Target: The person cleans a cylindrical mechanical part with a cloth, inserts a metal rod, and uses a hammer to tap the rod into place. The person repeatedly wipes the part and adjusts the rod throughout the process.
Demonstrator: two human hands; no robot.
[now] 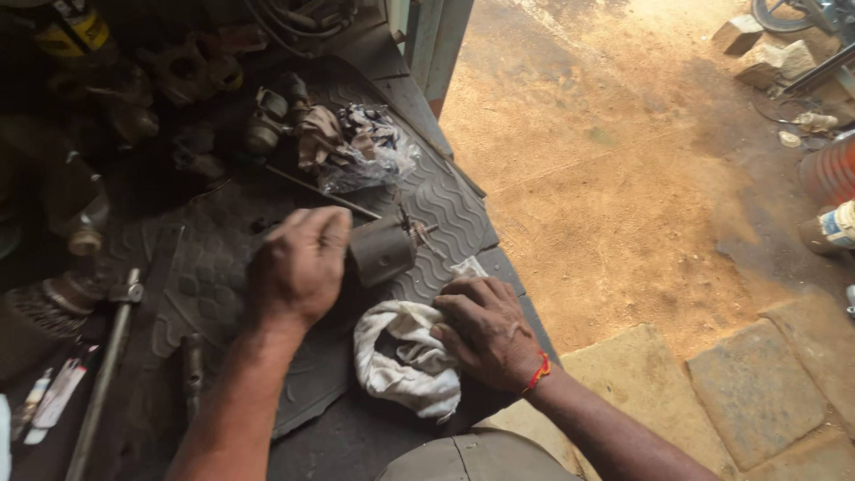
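left hand [298, 265] clenched around what seemed a dark metal cylinder [383, 251], steadying it on the ribbed rubber mat [445, 209]; right hand [485, 331] gripped a white rag [401, 356] just beside it, pressing it flat.

Metal cylinder [383, 250] on rubber mat [445, 200], rag [401, 356] in front of it, plastic bag [370, 147] behind.
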